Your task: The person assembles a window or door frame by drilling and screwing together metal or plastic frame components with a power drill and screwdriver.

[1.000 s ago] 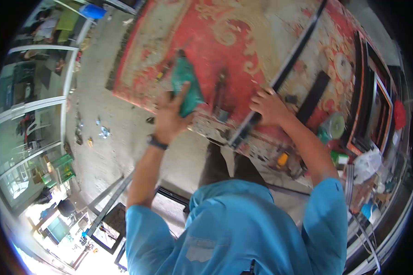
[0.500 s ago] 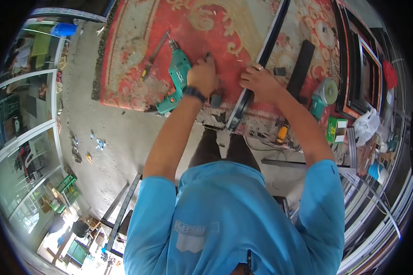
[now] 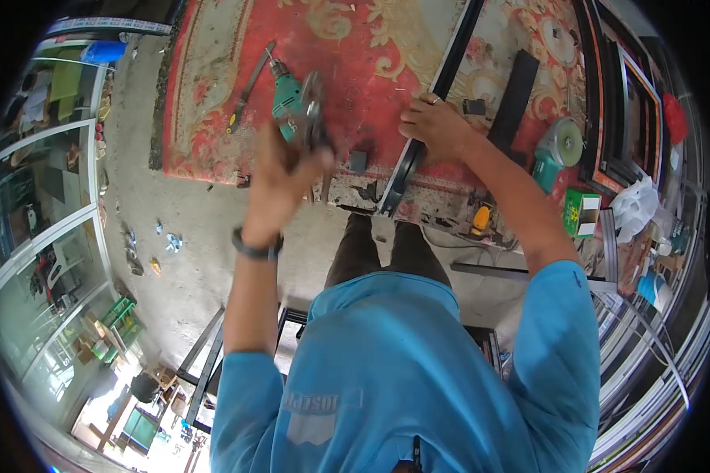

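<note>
My left hand [image 3: 280,177], wearing a dark wristband, is raised off the table and smeared by motion. A blurred dark and metallic tool [image 3: 314,110] lies between its thumb and fingers; its exact kind cannot be made out. Beyond it, a green power drill [image 3: 287,93] rests on the red patterned carpet [image 3: 355,102], its handle partly hidden. My right hand [image 3: 442,130], with a ring, is closed over a long black metal profile [image 3: 453,67] that slants across the carpet to the near edge. A small dark block [image 3: 358,162] sits left of the profile.
A yellow-handled file-like tool [image 3: 248,87] lies left of the drill. To the right are a dark flat bar [image 3: 515,98], a green angle grinder [image 3: 558,154], a yellow tool [image 3: 481,220] and a green box [image 3: 581,213]. Black frames [image 3: 619,110] stand at far right.
My left hand has moved back and to the left, away from the carpet beside the profile, with the blurred tool in it. My right hand stays on the profile.
</note>
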### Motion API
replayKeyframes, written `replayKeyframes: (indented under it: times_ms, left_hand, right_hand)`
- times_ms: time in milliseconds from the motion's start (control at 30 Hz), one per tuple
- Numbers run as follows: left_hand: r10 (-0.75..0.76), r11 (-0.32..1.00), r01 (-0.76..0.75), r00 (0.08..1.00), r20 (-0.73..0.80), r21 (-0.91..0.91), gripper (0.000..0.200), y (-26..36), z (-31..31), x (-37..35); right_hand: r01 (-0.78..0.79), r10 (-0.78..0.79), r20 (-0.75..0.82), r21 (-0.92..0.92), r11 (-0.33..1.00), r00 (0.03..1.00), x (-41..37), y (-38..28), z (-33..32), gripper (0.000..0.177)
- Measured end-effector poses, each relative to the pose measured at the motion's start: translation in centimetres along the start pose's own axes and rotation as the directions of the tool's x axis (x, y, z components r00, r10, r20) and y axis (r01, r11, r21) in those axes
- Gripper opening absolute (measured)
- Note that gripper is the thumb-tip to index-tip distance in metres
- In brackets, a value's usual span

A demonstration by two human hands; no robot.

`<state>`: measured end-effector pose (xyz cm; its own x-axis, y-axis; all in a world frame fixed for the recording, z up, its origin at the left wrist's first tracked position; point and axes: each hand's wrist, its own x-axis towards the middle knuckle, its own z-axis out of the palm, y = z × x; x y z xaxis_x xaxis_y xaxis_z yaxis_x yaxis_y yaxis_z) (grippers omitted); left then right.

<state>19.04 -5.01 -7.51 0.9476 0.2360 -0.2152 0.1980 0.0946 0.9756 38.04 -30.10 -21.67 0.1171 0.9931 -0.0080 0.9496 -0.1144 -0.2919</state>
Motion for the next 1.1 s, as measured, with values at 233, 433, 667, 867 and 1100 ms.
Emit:
replayKeyframes:
  times_ms: [233,433,667,867,1100]
  left_hand:
    - [-0.480,0.860,0.461,0.876,0.040,0.218,0.023,-12.5,2.9,-16.1]
    - [-0.314,0.839,0.295,0.949,-0.036,0.458,0.040,-14.8,4.8,-17.7]
    - [-0.186,0.795,0.133,0.982,0.029,0.592,0.052,-16.1,5.2,-18.8]
    - [-0.221,0.737,0.118,0.973,0.072,0.665,0.050,-13.9,4.3,-16.6]
    - [-0.274,0.668,0.082,0.951,0.142,0.740,0.049,-12.4,2.8,-15.1]
  right_hand:
    - [0.025,-0.025,-0.015,-0.004,1.000,1.000,-0.1,0.4,0.7,0.042]
    - [0.006,-0.006,0.032,-0.008,1.000,0.999,-0.1,0.1,-0.1,0.044]
    - [0.026,-0.026,-0.011,0.004,1.000,1.000,-0.1,0.4,0.4,0.049]
    - [0.039,-0.039,-0.002,0.016,0.999,0.999,-0.2,0.6,0.3,0.052]
    - [0.048,-0.046,-0.060,0.026,0.999,0.997,-0.2,0.6,0.5,0.049]
